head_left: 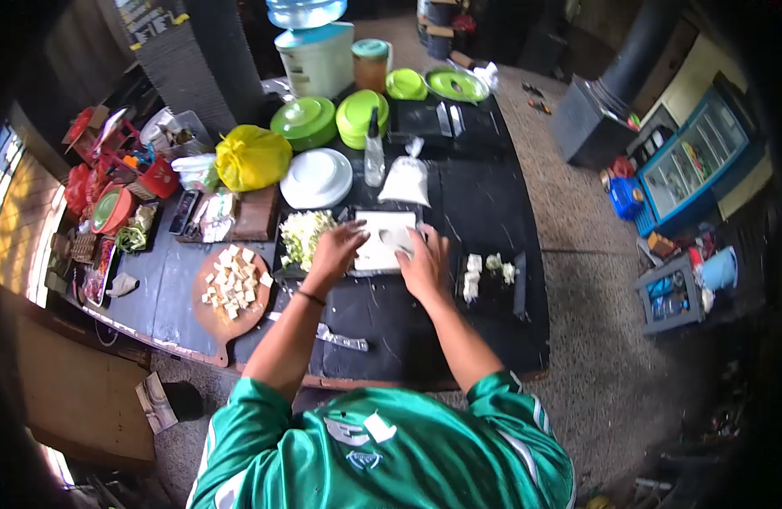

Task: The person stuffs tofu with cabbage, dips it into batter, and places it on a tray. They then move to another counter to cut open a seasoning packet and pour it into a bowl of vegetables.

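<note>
A white rectangular slab point(375, 229) lies flat in a dark-edged tray on the table in front of me. My left hand point(344, 246) is at its left edge, fingers bent and slightly apart over the rim. My right hand point(425, 259) is over its right side, thumb and fingers closed on a pale, flattish piece point(398, 240) partly covered by the hand. Chopped pale-green vegetable point(299, 239) is heaped just left of my left hand. A knife point(341, 339) lies nearer my body. White chunks point(472, 276) sit to the right of my right hand.
Pale cubes point(236, 278) cover a round wooden board point(206, 312) at left. Behind stand white plates point(316, 176), a yellow bag point(253, 159), a clear bottle point(374, 157), a bag of white powder point(406, 182), green dishes point(304, 121) and a water dispenser point(316, 64).
</note>
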`<state>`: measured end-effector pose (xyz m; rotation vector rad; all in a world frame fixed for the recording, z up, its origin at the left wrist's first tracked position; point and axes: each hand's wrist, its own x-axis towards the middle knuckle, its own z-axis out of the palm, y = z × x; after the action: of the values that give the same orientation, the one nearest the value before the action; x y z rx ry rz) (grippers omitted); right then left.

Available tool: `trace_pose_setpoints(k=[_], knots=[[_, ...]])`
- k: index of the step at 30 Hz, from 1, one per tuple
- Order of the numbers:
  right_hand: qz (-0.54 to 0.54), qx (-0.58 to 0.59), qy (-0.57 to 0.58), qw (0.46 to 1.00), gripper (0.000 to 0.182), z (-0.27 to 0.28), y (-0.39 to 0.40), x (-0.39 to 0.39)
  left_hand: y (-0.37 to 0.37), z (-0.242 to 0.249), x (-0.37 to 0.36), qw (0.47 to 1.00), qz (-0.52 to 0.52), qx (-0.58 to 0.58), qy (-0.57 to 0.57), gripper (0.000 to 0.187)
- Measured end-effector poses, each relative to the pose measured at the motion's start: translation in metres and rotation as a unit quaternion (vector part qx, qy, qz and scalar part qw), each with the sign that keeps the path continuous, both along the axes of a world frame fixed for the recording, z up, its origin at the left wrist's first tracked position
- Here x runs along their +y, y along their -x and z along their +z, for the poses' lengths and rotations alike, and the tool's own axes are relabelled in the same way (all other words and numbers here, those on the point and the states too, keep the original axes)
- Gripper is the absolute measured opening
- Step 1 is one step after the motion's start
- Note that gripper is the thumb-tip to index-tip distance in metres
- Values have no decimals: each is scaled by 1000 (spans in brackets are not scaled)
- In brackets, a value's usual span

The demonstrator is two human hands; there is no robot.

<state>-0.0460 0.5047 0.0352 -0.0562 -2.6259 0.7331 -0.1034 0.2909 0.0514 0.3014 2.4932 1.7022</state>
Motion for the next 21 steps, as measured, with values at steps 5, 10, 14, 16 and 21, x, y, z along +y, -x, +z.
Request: trace_pose_setpoints(k=[5, 10, 14, 16, 21], knots=[[75, 103, 60, 990, 32, 18, 4, -26, -43, -15, -52, 981, 91, -84, -146, 35], [125, 62, 141, 980, 27, 1, -9, -82, -140, 6, -130, 941, 185, -79, -272, 34], [257, 13, 128, 958, 25, 21, -55, -162, -238, 2, -203, 887, 318, -62, -328, 31], [347, -11, 127, 929, 26, 28, -86, -216, -293, -6, -241, 834, 380, -57, -397, 29], [569, -7, 64, 820, 31, 25, -174, -366, -456, -16, -326, 747, 541, 16, -386, 27]])
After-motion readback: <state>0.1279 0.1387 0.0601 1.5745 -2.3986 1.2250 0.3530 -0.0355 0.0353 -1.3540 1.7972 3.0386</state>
